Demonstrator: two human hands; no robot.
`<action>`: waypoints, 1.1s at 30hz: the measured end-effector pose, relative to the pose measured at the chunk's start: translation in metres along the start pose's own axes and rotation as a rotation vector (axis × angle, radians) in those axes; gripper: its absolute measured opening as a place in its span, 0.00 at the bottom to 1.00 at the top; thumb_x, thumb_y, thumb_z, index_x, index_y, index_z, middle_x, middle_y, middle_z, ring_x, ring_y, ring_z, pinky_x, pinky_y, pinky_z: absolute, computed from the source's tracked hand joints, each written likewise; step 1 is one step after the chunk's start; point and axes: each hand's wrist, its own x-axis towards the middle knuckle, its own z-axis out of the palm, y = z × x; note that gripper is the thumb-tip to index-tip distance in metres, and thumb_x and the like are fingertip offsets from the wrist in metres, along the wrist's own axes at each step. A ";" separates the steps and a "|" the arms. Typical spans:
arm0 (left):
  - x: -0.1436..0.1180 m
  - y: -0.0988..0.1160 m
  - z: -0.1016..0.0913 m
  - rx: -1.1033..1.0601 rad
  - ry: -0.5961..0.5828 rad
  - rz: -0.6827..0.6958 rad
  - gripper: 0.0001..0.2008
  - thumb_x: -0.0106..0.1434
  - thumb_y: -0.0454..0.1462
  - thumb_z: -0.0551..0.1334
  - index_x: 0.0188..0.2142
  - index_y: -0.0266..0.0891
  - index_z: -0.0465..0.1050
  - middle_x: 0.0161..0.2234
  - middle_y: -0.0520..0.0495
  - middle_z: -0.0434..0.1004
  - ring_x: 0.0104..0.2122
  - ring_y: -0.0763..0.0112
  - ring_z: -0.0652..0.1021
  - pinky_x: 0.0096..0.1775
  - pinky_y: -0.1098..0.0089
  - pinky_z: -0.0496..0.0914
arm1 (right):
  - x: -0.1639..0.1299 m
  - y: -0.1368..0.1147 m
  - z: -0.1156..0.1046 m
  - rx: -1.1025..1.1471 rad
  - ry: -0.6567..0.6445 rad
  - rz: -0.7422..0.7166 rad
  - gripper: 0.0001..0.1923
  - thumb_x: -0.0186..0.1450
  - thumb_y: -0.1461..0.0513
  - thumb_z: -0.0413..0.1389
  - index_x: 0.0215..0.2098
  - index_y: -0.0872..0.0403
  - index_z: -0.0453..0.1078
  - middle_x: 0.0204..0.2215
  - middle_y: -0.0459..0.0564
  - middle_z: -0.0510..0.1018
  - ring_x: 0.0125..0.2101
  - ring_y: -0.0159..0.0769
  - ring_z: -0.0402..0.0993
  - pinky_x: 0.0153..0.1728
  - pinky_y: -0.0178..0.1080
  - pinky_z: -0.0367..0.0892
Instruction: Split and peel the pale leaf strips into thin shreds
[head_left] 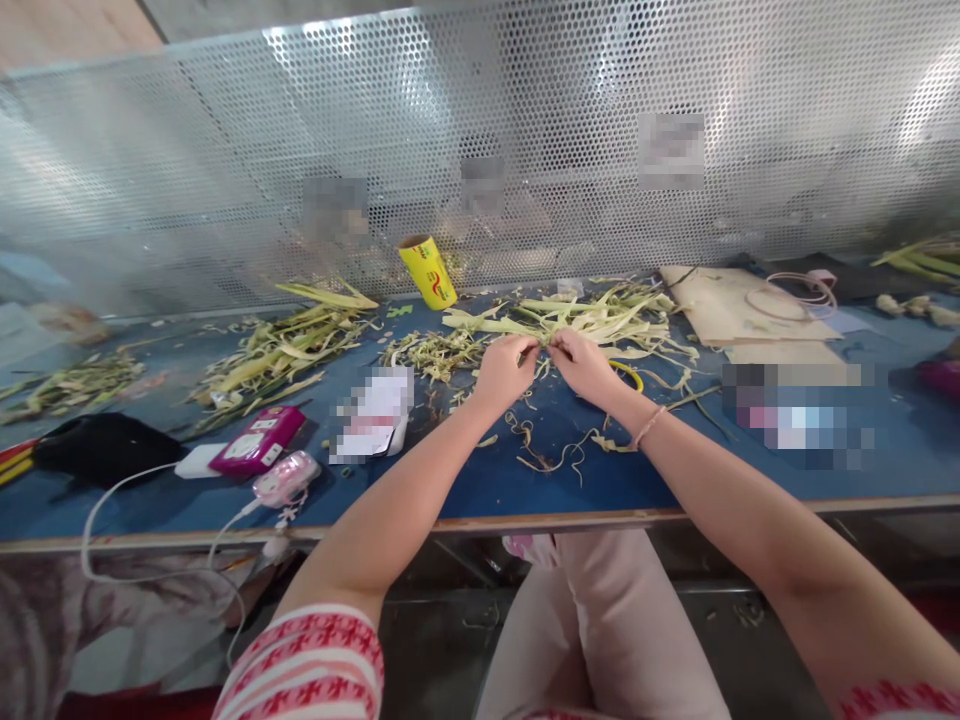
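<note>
Left hand [504, 368] and right hand [583, 364] meet, pinching one pale leaf strip [545, 343] — its length running crosswise, just before the leaf pile [592, 315] on the counter [480, 480]

Bright, even overhead light w/ glare on perforated metal screen [525, 120] (wide-angle bowing, soft blur at edges).

A blue-topped table [465, 480] with a pale front edge is seen. Green-yellow leaf strips [592, 315] are heaped at its middle, with more strips [277, 350] to the left and curled scraps [555, 455] near the front. A yellow roll [427, 270], a pink device [259, 440], a black pouch [101, 445], a white cable [112, 500] and cardboard sheets [739, 305] are also laid on it.
</note>
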 end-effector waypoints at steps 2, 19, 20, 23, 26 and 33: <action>-0.001 0.001 0.001 0.041 -0.008 0.015 0.04 0.58 0.31 0.58 0.30 0.38 0.72 0.30 0.44 0.78 0.32 0.66 0.76 0.40 0.67 0.68 | 0.000 0.001 0.001 0.003 -0.001 -0.020 0.03 0.61 0.62 0.47 0.29 0.50 0.57 0.20 0.43 0.64 0.22 0.34 0.60 0.29 0.37 0.56; -0.003 -0.011 0.006 0.071 0.002 0.179 0.09 0.60 0.34 0.56 0.23 0.38 0.65 0.17 0.54 0.60 0.19 0.76 0.62 0.25 0.72 0.58 | -0.001 -0.006 -0.003 0.041 -0.017 -0.010 0.06 0.59 0.61 0.49 0.25 0.51 0.57 0.17 0.40 0.59 0.20 0.31 0.56 0.26 0.35 0.52; -0.003 -0.011 0.006 0.064 0.005 0.173 0.10 0.60 0.34 0.56 0.22 0.38 0.65 0.17 0.54 0.60 0.19 0.76 0.62 0.25 0.72 0.58 | 0.000 -0.006 -0.002 0.060 -0.014 -0.007 0.06 0.59 0.61 0.49 0.24 0.51 0.57 0.16 0.40 0.59 0.20 0.31 0.56 0.25 0.35 0.52; -0.003 -0.010 0.006 0.031 0.015 0.146 0.11 0.60 0.35 0.55 0.21 0.38 0.65 0.16 0.54 0.60 0.19 0.77 0.61 0.25 0.72 0.57 | 0.000 -0.006 -0.002 0.108 -0.004 0.000 0.06 0.59 0.61 0.49 0.24 0.52 0.57 0.16 0.40 0.59 0.20 0.30 0.55 0.26 0.35 0.52; -0.003 -0.007 0.005 -0.039 -0.004 0.073 0.09 0.60 0.35 0.56 0.23 0.38 0.67 0.16 0.54 0.60 0.18 0.77 0.61 0.24 0.72 0.57 | 0.000 -0.006 -0.002 0.117 -0.001 0.004 0.07 0.59 0.61 0.49 0.24 0.52 0.58 0.16 0.39 0.59 0.20 0.29 0.55 0.26 0.35 0.52; 0.002 -0.010 0.006 -0.370 -0.103 -0.267 0.11 0.61 0.42 0.58 0.29 0.37 0.68 0.21 0.52 0.66 0.22 0.74 0.67 0.28 0.71 0.63 | 0.000 -0.002 -0.003 0.056 -0.056 -0.028 0.05 0.61 0.61 0.49 0.28 0.51 0.58 0.17 0.39 0.60 0.20 0.31 0.57 0.26 0.36 0.53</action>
